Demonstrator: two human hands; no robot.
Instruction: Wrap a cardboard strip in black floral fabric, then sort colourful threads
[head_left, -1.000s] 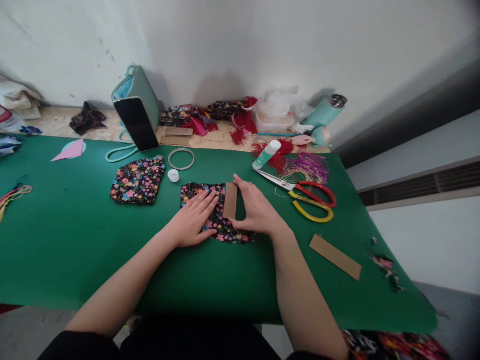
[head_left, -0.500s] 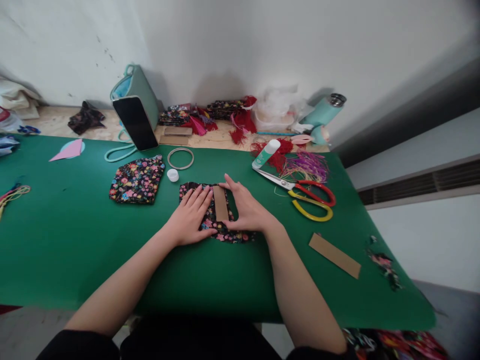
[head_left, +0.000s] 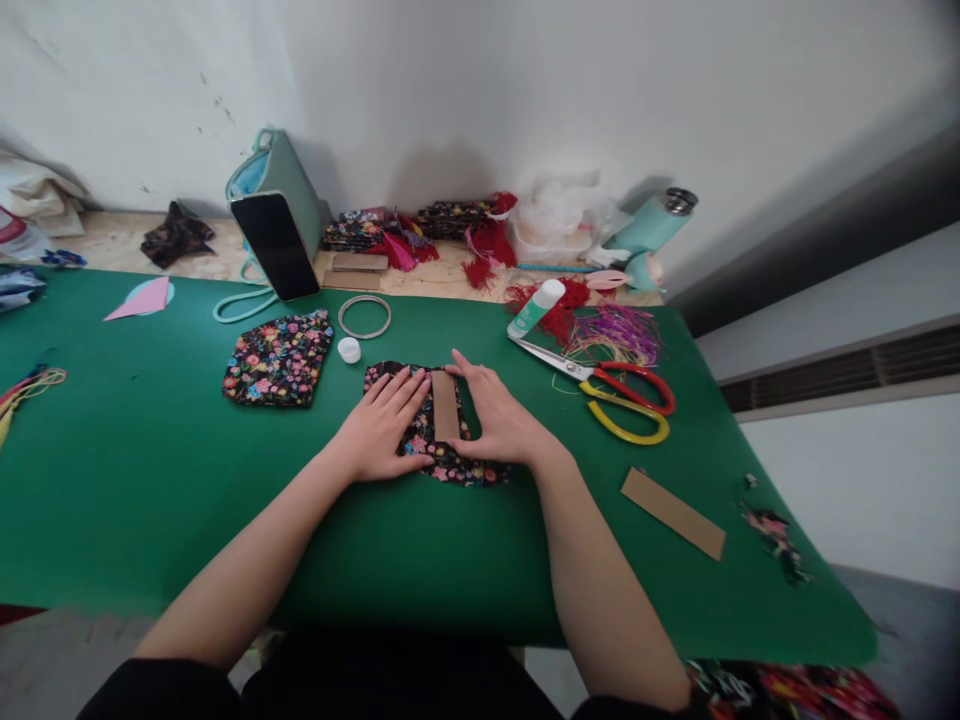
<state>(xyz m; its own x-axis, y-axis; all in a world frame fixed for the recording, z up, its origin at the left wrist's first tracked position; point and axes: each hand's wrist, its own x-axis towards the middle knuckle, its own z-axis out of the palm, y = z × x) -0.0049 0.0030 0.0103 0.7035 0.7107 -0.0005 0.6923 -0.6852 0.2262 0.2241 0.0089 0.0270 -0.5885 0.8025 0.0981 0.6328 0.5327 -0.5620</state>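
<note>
A black floral fabric piece lies on the green table in front of me. A brown cardboard strip lies flat on the fabric's middle. My left hand presses flat on the fabric just left of the strip, fingers spread. My right hand lies flat on the fabric at the strip's right edge, with its fingertips touching the strip.
A second floral fabric piece, a metal ring and a small white cap lie to the left. Red-and-yellow scissors, a glue tube and threads sit to the right. Another cardboard strip lies near the right edge. A phone leans at the back.
The cardboard strip has gone from being held tilted at the fabric's right side to lying flat on its middle. Both hands have closed in beside it.
</note>
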